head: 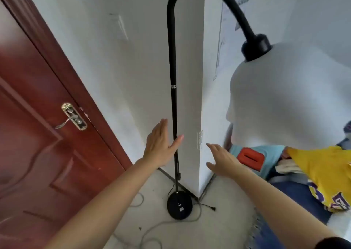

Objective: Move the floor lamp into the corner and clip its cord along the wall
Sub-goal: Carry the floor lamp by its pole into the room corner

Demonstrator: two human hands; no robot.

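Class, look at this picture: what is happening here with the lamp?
A person is reaching both open hands toward a black floor lamp standing by a projecting white wall corner. The left hand is at the pole, palm open, not gripping; the right hand hovers empty near the wall edge. The lamp's round base sits on the floor, and its cord lies loose there, plug unconnected, not clipped to the wall.

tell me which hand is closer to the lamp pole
Left. The left hand is open right beside the lamp pole, its thumb at the pole. The right hand is open too, off to the pole's right, by the wall corner.
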